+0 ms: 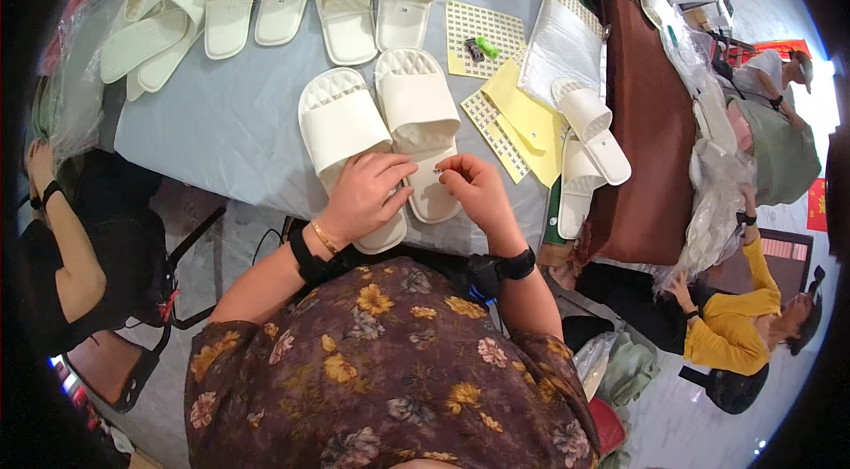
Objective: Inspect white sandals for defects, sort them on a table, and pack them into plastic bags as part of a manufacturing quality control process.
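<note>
A pair of white slippers lies at the table's near edge, toes away from me: a left slipper [341,125] and a right slipper [422,121]. Across the left slipper's footbed rests my left hand [367,194], its fingers spread and reaching toward the right slipper. My right hand [478,190] is over the right slipper's footbed, thumb and forefinger pinched on a small printed sticker [438,170]. Right of the pair are sticker sheets: a yellow sheet [491,137] with printed rows, and another sheet [507,24] farther back bearing a bright green item [487,47].
More white slippers [346,4] line the far left of the grey-covered table [221,137]. Two slippers [589,128] overlap at the right, beside a brown surface [642,132]. A white bubble-wrap sheet [562,48] lies behind them. Co-workers are at left and right, one in yellow [730,332] handling clear plastic.
</note>
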Demonstrator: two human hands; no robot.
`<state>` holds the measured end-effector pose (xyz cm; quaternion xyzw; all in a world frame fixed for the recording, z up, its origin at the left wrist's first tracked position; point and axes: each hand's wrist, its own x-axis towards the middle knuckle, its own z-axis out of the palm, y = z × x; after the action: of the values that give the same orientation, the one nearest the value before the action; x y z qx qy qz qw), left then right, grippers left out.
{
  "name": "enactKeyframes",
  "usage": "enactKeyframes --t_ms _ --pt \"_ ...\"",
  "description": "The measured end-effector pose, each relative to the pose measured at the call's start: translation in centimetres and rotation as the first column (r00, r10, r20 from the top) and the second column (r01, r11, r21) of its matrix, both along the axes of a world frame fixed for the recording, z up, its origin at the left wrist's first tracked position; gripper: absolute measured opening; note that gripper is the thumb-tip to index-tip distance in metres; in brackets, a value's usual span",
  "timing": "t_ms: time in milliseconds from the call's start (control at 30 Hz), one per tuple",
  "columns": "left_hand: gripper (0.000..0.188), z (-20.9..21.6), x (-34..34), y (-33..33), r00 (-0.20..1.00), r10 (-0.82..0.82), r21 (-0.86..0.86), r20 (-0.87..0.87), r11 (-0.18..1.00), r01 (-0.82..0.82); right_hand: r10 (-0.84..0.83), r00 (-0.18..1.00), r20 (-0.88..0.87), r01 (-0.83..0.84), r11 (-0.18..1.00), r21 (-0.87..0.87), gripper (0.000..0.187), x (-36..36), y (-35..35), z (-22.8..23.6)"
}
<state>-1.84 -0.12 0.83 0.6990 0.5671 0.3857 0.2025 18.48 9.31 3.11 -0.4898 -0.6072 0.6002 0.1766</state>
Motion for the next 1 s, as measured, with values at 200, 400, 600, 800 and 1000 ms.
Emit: enactKeyframes --t_ms 200,400,600,800,1000 --pt "0.024 1.7 1.2 0.2 0.994 0.110 0.124 -0.006 0.986 -0.108 0.061 0.998 0.032 -0.065 0.986 0.152 0.016 -1.0 -1.7 0.3" --pt "0.018 1.8 1.5 0.3 0.992 0.129 0.122 -0.008 0.984 -0.127 0.093 0.991 0.092 -0.114 0.959 0.260 0.016 -2.0 -2.5 1.0" --pt "0.010 1.3 1.9 0.4 0.976 0.182 0.073 0.122 0.979 -0.192 0.023 0.998 0.050 -0.039 0.943 0.332 0.017 -2.1 -3.0 0.7" --pt "0.003 2.5 2.2 0.4 0.859 0.278 -0.237 0.430 0.953 -0.189 0.004 1.000 0.001 -0.004 0.983 0.183 0.013 -2.1 -3.3 0.6" --pt "0.005 1.8 1.8 0.1 0.810 0.271 -0.284 0.521 0.949 -0.135 -0.073 0.981 -0.182 0.086 0.994 0.068 0.012 -2.3 -3.5 -0.9"
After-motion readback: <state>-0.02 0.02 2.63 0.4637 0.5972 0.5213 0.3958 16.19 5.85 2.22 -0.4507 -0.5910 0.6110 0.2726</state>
